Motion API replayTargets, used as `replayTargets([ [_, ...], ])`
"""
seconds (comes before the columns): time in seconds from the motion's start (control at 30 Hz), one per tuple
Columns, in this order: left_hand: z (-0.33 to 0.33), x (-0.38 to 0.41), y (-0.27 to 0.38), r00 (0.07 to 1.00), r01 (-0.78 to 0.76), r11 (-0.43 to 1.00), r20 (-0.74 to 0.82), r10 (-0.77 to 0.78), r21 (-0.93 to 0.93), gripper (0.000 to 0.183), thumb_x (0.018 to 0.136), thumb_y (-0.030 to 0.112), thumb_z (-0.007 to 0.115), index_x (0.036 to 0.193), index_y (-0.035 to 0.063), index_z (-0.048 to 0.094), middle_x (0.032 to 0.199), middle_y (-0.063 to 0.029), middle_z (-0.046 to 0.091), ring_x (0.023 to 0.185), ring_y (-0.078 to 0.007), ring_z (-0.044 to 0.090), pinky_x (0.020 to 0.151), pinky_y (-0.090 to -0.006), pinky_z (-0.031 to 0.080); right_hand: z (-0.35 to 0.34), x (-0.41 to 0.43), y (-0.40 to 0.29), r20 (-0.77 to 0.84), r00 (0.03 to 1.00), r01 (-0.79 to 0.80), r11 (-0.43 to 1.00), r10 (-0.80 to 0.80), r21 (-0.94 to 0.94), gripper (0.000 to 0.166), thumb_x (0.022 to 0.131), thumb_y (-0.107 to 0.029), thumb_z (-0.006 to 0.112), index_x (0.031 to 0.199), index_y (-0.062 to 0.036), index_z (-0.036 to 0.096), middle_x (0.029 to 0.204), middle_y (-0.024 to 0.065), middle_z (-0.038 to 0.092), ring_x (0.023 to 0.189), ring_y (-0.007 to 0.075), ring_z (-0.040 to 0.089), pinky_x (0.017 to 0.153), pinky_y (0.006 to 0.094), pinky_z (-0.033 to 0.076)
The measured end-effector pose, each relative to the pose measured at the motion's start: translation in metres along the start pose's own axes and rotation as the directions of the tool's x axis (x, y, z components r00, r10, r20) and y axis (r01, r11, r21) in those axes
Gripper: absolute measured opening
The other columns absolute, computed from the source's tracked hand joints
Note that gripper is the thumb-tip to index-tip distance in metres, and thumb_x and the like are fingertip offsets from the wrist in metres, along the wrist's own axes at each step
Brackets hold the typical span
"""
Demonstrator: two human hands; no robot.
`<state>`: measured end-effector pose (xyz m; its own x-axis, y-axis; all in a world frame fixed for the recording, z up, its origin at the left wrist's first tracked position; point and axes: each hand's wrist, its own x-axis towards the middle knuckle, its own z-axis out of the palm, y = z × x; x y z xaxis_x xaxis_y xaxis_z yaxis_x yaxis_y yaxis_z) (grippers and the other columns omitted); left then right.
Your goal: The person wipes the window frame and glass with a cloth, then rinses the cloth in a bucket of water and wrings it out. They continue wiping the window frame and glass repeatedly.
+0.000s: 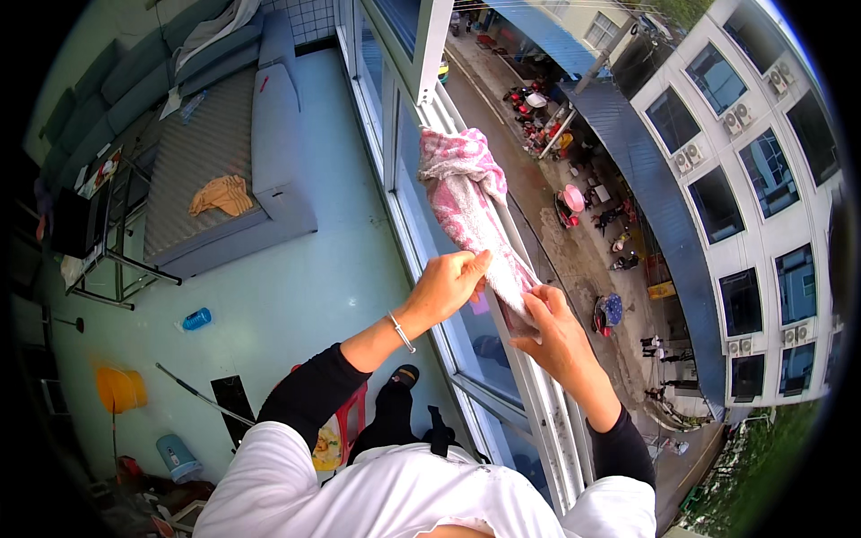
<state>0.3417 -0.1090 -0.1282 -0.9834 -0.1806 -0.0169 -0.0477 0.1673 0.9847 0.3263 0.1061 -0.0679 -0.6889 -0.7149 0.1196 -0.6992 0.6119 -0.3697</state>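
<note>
A pink and white towel (464, 191) lies bunched along the track of a white window frame (548, 410). My left hand (447, 286), with a silver bangle at the wrist, pinches the towel's near side. Lower down, at its narrow end, my right hand (555, 333) grips the cloth between thumb and fingers. The far end of the towel is folded over thickly, close to the upright edge of a window sash (427, 60). What the cloth covers on the track is hidden.
Beyond the open window is a drop to a street (538, 228) with people and scooters. Inside are a grey sofa (289, 181), a metal-framed table (128, 262), a blue bottle (197, 319), a yellow bucket (121, 389) and a pole (202, 393). A red stool (351, 417) stands beside my legs.
</note>
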Motion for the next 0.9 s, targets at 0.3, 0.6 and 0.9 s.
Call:
replayTargets([
  [0.3,-0.043,0.113,0.004,0.663,-0.586,0.004,0.477,0.577,0.81,0.025,0.079,0.029,0.064,0.071,0.005,0.067,0.078,-0.0104,0.064,0.084,-0.0257,0.061,0.095,-0.0486,0.037,0.048,-0.017,-0.036,-0.448,0.881,-0.272,0.936,0.15,-0.223,0.021,0.07,-0.005,0.06,0.091,-0.0014,0.059,0.105,0.0134,0.051,0.108,0.0269,0.051,0.09,0.0466,0.038],
  [0.6,0.017,0.041,0.034,0.537,-0.787,0.051,0.642,0.547,0.614,0.033,0.074,0.031,0.07,0.067,-0.0006,0.063,0.071,-0.0118,0.06,0.069,-0.028,0.056,0.067,-0.0378,0.046,0.05,-0.087,-0.041,-0.563,0.797,-0.292,0.955,0.219,-0.042,0.013,0.069,-0.005,0.06,0.081,-0.0025,0.057,0.089,0.0081,0.052,0.1,0.0232,0.055,0.092,0.0477,0.039],
  [0.9,0.134,-0.152,0.05,0.412,-0.91,0.185,0.75,0.517,0.372,0.062,0.075,0.047,0.067,0.094,-0.0117,0.06,0.096,-0.026,0.057,0.09,-0.0393,0.057,0.086,-0.0455,0.046,0.017,-0.303,-0.063,-0.486,0.75,-0.42,0.891,0.449,0.174,0.015,0.072,-0.002,0.061,0.087,-0.0044,0.059,0.085,0.0062,0.056,0.088,0.0235,0.06,0.094,0.0472,0.04],
])
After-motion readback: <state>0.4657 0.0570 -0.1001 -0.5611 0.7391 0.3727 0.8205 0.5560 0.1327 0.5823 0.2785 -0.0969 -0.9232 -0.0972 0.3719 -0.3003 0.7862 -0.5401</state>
